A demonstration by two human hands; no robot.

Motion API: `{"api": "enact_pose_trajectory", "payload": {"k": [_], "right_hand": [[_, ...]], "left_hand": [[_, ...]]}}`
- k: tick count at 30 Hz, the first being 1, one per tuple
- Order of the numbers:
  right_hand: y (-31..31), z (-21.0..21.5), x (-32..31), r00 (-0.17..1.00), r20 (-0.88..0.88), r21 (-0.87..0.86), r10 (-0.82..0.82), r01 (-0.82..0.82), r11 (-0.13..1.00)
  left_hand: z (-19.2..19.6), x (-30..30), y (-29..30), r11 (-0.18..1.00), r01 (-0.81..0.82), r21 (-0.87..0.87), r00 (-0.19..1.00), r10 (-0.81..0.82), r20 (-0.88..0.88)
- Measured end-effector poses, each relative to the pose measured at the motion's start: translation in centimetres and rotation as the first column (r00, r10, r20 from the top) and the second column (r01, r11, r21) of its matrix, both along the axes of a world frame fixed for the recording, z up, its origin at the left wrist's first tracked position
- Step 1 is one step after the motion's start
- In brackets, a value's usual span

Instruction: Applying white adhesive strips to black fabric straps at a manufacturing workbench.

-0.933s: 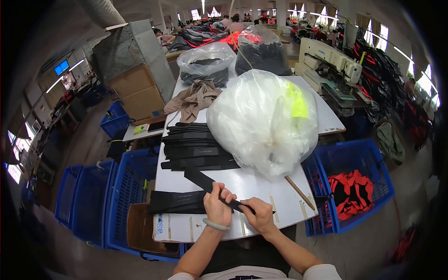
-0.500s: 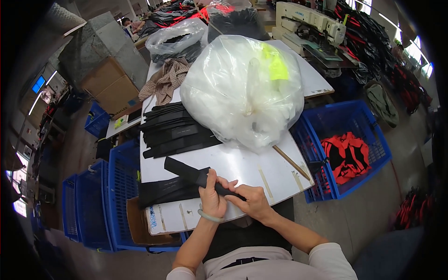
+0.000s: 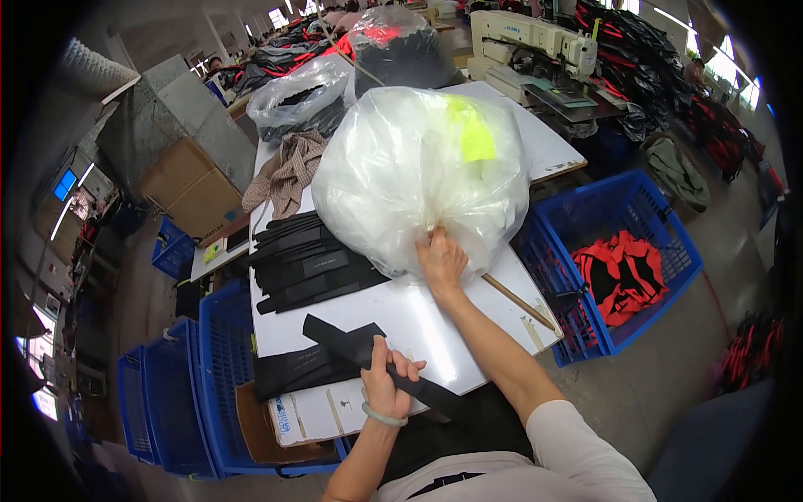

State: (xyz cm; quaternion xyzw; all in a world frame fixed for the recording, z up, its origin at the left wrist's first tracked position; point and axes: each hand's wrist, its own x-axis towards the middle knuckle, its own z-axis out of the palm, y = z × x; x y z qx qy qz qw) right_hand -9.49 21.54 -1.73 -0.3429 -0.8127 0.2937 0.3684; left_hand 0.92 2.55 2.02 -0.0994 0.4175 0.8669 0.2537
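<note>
My left hand (image 3: pixel 390 378) is closed around a long black fabric strip (image 3: pixel 335 341), low over the table's near edge. One end of the strip points to the far left; the other hangs toward my lap. On the near left of the table lie more black strips (image 3: pixel 293 368). My right hand (image 3: pixel 443 258) reaches forward to the gathered front of a big clear plastic bag (image 3: pixel 376 176) filled with white material. Its fingers are curled at the bag's folds, and the fingertips are partly hidden. A bright yellow patch (image 3: pixel 470 130) shows on the bag.
A stack of black strips (image 3: pixel 309 272) lies left of the bag, near a checked cloth (image 3: pixel 293 171). A wooden stick (image 3: pixel 523 303) sticks out from under the bag. Blue crates (image 3: pixel 623 335) flank the white table (image 3: pixel 435 322); the right one holds red-and-black pieces. A sewing machine (image 3: pixel 535 42) stands behind.
My right hand has left the black strip and moved forward to the front of the plastic bag. My left hand still holds the strip, whose near end now hangs free.
</note>
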Motion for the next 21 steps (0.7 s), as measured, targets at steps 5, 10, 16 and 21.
{"api": "enact_pose_trajectory", "payload": {"k": [5,10,16,21], "right_hand": [[-0.1,0.4,1.6,0.997,0.041,0.020,0.061,-0.062,0.998],[1.2,1.2,4.0,0.986,0.105,0.178,0.126,-0.144,0.974],[0.0,5.0,10.7,0.833,-0.422,-0.167,0.357,-0.459,0.873],[-2.3,6.5,16.1,0.602,-0.594,-0.713,0.534,-0.701,-0.003]], "left_hand": [[-0.7,-0.1,-1.4,0.998,-0.043,0.035,0.999,0.043,0.008],[-0.4,0.0,-0.6,0.997,-0.067,0.025,0.998,0.067,0.001],[-0.2,-0.3,-1.4,0.992,0.038,0.117,0.997,-0.030,-0.071],[0.7,0.6,-0.1,0.955,0.174,0.239,0.970,-0.126,-0.206]]}}
